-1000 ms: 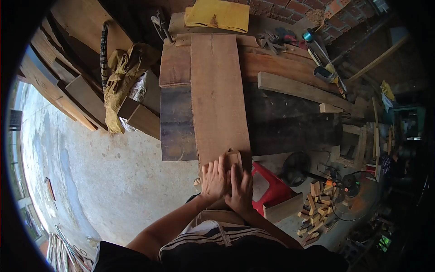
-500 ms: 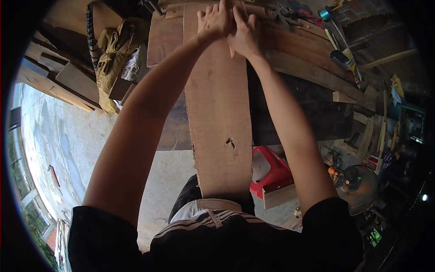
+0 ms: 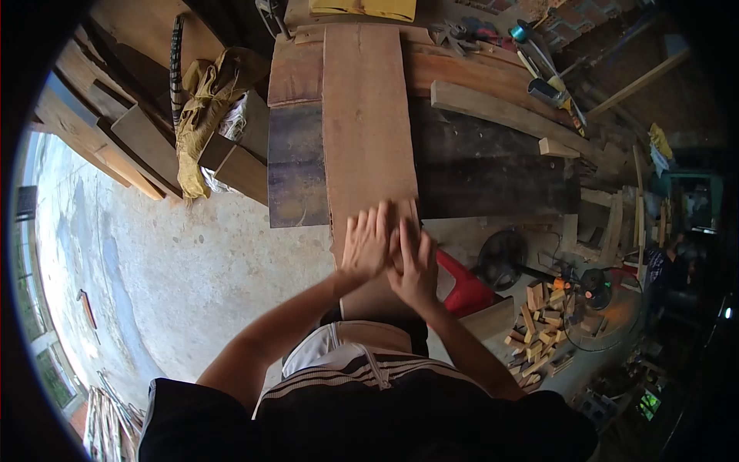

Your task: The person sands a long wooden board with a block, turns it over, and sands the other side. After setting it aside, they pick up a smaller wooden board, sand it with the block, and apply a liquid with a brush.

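A long wooden board (image 3: 366,115) lies lengthwise over the workbench, its near end reaching my waist. My left hand (image 3: 365,245) presses down on its near part, fingers bent forward and close together. Right beside it, touching it, my right hand (image 3: 414,266) is closed with its fingers pointing ahead. A thin brownish piece (image 3: 412,209) shows at the fingertips, blurred; the hands cover most of it, and its kind cannot be made out. The hole seen earlier in the board is hidden under the hands.
The dark workbench top (image 3: 493,169) carries a loose wooden beam (image 3: 500,112) and a small block (image 3: 559,148). Tools (image 3: 462,35) lie at its far right. Below are a red plastic stool (image 3: 466,289), wood offcuts (image 3: 539,319) and a fan (image 3: 596,296). Planks (image 3: 142,138) lean at left.
Both hands have come together from the board's far end back to its near end, close to my waist. My arms are now bent, and the view has shifted.
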The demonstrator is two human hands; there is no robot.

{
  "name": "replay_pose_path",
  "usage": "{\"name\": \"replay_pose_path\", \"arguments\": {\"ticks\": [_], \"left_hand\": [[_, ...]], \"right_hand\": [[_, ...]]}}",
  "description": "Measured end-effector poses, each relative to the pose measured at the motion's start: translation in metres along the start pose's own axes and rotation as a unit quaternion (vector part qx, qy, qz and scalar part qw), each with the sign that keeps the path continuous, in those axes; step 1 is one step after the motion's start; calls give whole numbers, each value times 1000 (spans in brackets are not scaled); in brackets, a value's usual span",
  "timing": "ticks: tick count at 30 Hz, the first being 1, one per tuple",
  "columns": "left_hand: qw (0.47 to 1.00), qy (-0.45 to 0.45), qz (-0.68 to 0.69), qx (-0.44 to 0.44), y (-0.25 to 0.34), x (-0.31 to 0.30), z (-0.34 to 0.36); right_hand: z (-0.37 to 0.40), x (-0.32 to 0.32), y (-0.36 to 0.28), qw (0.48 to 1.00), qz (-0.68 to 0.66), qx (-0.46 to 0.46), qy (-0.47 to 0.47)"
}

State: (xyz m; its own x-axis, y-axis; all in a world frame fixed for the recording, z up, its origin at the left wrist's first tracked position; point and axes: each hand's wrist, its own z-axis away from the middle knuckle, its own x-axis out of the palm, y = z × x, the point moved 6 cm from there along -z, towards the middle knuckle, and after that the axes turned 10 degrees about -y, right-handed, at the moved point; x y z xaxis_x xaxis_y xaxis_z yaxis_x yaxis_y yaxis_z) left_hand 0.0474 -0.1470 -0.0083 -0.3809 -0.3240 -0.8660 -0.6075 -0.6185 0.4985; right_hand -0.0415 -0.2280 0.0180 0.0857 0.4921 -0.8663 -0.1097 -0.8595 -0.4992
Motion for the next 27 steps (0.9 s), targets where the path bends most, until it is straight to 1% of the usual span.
{"name": "replay_pose_path", "arguments": {"ticks": [1, 2, 3, 5, 6, 8, 9, 10, 11, 12, 13, 14, 15, 16, 17, 19, 21, 23, 24, 26, 27], "left_hand": [[999, -49, 8, -1, 11, 10, 25], [996, -82, 22, -3, 19, 17, 46], [998, -64, 27, 6, 21, 20, 60], [989, -119, 85, -25, 17, 6, 56], [989, -114, 88, -32, 10, 6, 46], [998, -5, 37, -51, -18, -10, 5], [998, 22, 17, -56, -33, -22, -25], [995, 82, 24, -42, -48, -37, -57], [993, 114, 14, -36, -63, -53, -91], [992, 124, 6, -33, -82, -65, -129], [989, 135, -30, -45, -103, -76, -167], [984, 163, -56, -53, -120, -90, -205], [982, 171, -59, -57, -138, -105, -243], [980, 169, -89, -49, -160, -112, -282], [981, 158, -75, -85, -169, -130, -308], [980, 146, -90, -103, -195, -147, -346], [978, 155, -78, -118, -196, -145, -347], [980, 135, -41, -142, -188, -144, -335], [979, 147, -45, -133, -182, -139, -322], [982, 104, -38, -154, -164, -121, -273], [984, 104, -42, -139, -150, -107, -236]], "right_hand": [[32, 7, -2, 1000, 0, 20, -20], [54, 9, -6, 1000, 11, 20, -18], [58, 9, -8, 1000, 18, 7, -19], [55, 13, -7, 998, 9, 11, -57], [37, 10, -9, 998, 12, -7, -64], [-22, 5, -11, 998, 2, -29, -52], [-58, 2, -13, 999, -8, -36, -33], [-95, 3, -11, 999, -1, -41, -16], [-135, 2, -8, 999, -2, -41, -14], [-177, 2, -3, 1000, -13, -25, -10], [-220, -1, 1, 999, -12, -32, 4], [-264, -5, 5, 998, 26, -41, 42], [-307, -8, 8, 994, 78, -48, 67], [-344, -13, 11, 994, 76, -39, 66], [-378, -15, 12, 995, 70, -34, 69], [-429, -5, 19, 993, 32, -44, 103], [-437, -5, 18, 991, 37, -48, 123], [-420, -4, 17, 987, 51, -61, 142], [-405, -4, 15, 988, 52, -58, 131], [-348, -1, 4, 993, 31, -52, 99], [-308, 1, -2, 996, 11, -47, 78]]}}
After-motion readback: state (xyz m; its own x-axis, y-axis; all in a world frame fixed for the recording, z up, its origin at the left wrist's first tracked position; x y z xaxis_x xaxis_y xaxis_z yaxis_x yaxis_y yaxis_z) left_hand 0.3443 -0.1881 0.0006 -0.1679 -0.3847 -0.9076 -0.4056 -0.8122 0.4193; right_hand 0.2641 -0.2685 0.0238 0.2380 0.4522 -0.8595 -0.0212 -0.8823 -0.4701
